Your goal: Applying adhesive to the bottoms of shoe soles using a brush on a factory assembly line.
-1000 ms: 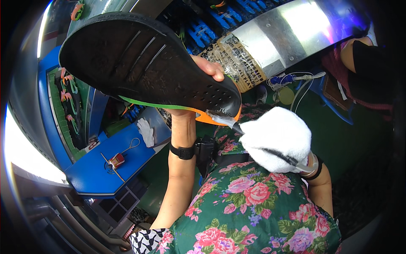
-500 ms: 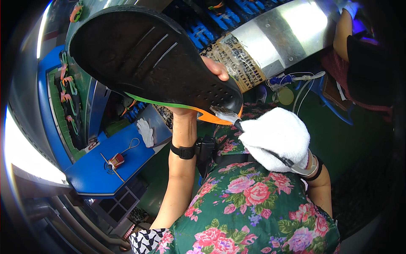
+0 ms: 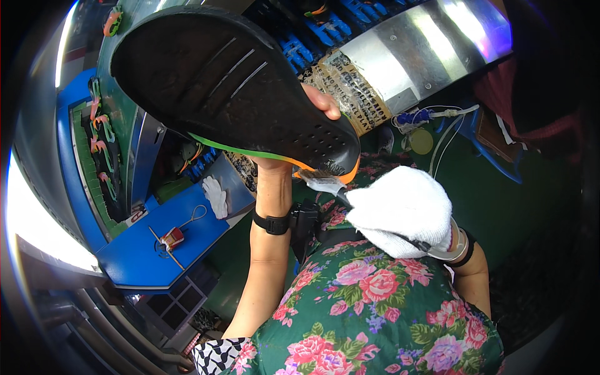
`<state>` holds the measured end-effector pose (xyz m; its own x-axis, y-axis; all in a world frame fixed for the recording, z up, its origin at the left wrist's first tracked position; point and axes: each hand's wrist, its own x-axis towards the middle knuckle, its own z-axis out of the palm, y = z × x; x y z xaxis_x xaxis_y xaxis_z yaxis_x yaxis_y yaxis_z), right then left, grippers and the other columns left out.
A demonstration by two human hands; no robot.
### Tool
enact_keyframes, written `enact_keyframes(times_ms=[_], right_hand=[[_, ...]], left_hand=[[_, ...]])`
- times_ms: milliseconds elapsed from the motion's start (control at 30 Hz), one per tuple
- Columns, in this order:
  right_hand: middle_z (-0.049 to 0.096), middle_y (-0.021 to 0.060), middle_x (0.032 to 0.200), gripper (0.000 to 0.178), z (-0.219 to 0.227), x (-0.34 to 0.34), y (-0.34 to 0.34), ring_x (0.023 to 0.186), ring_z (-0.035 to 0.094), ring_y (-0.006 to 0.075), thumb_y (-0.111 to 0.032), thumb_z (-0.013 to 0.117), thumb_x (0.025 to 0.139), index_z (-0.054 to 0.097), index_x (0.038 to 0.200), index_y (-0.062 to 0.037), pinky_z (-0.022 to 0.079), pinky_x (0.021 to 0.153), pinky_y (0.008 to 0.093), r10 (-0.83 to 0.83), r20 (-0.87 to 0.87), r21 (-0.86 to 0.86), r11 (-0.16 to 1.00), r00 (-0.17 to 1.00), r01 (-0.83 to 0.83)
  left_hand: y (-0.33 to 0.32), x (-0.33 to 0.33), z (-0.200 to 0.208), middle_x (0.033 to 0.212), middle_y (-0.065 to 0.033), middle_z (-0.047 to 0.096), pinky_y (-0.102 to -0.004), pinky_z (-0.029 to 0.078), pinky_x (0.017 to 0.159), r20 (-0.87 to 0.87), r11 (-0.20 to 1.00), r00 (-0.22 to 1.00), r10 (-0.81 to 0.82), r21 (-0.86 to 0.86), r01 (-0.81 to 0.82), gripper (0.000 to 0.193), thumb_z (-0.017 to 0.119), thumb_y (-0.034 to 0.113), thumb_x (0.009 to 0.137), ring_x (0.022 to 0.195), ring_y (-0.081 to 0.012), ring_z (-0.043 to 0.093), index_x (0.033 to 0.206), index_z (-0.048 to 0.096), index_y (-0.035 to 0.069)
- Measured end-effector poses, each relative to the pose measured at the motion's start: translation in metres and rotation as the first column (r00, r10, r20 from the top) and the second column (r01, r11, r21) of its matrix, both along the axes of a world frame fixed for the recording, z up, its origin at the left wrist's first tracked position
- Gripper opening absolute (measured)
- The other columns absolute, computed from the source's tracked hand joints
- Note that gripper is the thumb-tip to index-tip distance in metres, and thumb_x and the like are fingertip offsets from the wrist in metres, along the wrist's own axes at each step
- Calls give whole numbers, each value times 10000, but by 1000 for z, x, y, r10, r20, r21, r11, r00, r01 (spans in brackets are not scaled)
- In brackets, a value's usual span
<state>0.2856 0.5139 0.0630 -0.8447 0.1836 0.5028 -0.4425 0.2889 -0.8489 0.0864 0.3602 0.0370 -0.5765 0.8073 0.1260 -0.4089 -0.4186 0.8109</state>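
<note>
A black shoe sole (image 3: 200,81) with slots, small holes and a green-to-orange side edge fills the upper left. My left hand (image 3: 322,102) is bare and closed round its narrow middle; the fingertips show on the far side and the rest is mostly hidden behind it. My right hand (image 3: 403,212), in a white knit glove, is closed on a brush (image 3: 324,183) with a dark handle. The bristles touch the orange edge at the sole's near end, beside a wet-looking shiny patch. The glove hides most of the handle.
At the left, a blue worktop (image 3: 150,240) carries a small red-labelled item (image 3: 173,237) and a wire loop. A white glove (image 3: 215,197) lies behind them. Green-and-orange shoe parts (image 3: 100,147) line a conveyor. Beyond the sole runs a metal guard (image 3: 406,56); a blue stool (image 3: 494,156) stands right.
The brush and my right hand have moved slightly left and down along the edge. The sole has shifted a little right. Another person's arm at the upper right has left view.
</note>
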Motion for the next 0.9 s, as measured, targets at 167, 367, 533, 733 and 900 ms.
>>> enact_keyframes(times_ms=[167,367,533,733,900], right_hand=[[779,72,872,229,6,-2,9,751,727,222,-12,834,692,800,887,-128,556,672,343,-38,67,-20,999,997,39],[778,89,883,218,0,-4,-2,717,709,236,-10,823,697,797,895,-100,547,648,338,-135,50,26,991,990,134],[775,80,916,260,-5,-8,12,758,712,240,-27,844,725,791,977,-64,556,667,342,148,18,-142,979,989,-144],[773,84,989,287,-16,-8,1,801,716,245,-48,824,767,795,1046,-107,565,681,348,90,-32,153,985,995,-84],[781,84,1020,330,-15,-13,11,809,717,251,-66,837,742,801,1066,-113,570,683,347,341,-36,-95,935,939,-343]], left_hand=[[3,4,5,1009,-204,684,-424,531,869,50,999,998,39,7,-40,897,540,773,884,942,-314,691,1108,635,-90],[5,6,10,1007,-196,683,-433,487,858,62,999,998,14,-46,-11,825,564,719,925,902,-294,672,1084,647,-86],[-2,8,1,1037,-204,665,-427,483,849,77,998,996,-44,-45,48,897,521,786,913,880,-306,646,1122,621,-80],[-9,-3,-3,1092,-226,654,-493,542,867,310,985,947,-79,-125,123,1076,410,913,871,963,-353,663,1303,549,-63],[-21,-12,-25,1271,-278,650,-510,621,914,328,960,944,42,-275,52,1194,264,954,834,1082,-408,712,1500,435,-22]])
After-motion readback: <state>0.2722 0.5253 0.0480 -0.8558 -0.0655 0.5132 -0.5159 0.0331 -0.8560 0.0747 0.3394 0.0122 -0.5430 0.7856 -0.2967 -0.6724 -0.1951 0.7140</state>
